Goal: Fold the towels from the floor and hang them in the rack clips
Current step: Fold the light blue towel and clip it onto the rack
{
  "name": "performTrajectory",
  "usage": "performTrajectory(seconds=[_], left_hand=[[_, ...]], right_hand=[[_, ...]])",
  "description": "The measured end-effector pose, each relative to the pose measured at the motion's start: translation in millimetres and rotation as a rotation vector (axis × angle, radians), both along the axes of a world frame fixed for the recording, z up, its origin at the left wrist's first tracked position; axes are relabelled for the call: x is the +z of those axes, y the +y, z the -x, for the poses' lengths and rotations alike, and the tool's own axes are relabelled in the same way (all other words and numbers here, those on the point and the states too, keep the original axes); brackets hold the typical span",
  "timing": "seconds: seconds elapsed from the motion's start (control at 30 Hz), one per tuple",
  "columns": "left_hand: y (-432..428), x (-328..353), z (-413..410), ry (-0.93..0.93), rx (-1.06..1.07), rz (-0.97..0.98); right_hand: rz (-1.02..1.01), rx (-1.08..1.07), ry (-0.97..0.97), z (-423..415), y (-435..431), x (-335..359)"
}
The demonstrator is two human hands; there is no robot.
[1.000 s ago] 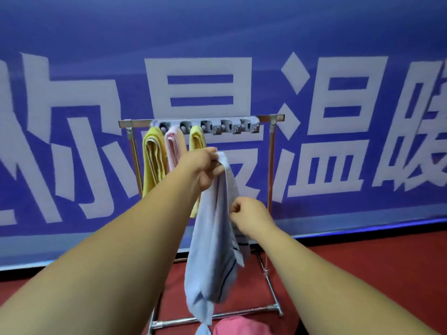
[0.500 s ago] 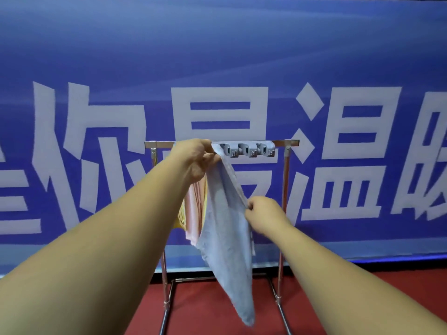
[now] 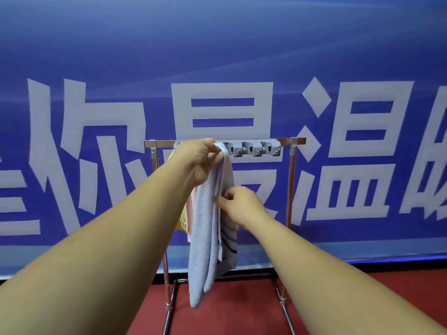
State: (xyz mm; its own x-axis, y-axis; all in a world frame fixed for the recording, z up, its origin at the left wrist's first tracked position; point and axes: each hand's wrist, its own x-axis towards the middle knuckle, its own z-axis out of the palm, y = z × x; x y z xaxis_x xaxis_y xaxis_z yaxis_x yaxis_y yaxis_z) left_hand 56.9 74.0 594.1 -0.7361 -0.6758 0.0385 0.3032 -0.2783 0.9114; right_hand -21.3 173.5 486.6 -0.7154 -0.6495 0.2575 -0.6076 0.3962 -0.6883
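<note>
My left hand grips the blue towel's top at the clips, frame centre; my right hand pinches its edge. Shallow seating could drop it.

Two bare forearms show, uncovered along their whole visible length from the near edge to the wrists. The left forearm looks broader, the right forearm slimmer. The bare left grip shows creased knuckles and skin folds near the wrist. The bare right grip shows a smooth back and rounded knuckles.
</note>
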Motion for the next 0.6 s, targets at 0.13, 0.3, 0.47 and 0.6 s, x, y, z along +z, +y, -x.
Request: performTrajectory(seconds=[0.13,0.3,0.47,0.6], left_hand=[[-8.2,-3.1,2.3,0.004,0.029,0.028],[-14.9,-7.2,0.3,0.018,0.047,0.082],[-44.6,-22.8,3.7,-0.274,0.22,0.469],[-62.5,-38.4,0.1,-0.821,0.231,1.107]], right_hand=[[-0.004,-0.072,0.052,7.9,-11.8,-4.9],[0.03,-0.057,0.072,16.4,-18.1,-11.3],[0.176,0.024,-0.202,36.1,-15.4,-4.4],[0.483,0.044,-0.456,51.0,-12.1,34.6]])
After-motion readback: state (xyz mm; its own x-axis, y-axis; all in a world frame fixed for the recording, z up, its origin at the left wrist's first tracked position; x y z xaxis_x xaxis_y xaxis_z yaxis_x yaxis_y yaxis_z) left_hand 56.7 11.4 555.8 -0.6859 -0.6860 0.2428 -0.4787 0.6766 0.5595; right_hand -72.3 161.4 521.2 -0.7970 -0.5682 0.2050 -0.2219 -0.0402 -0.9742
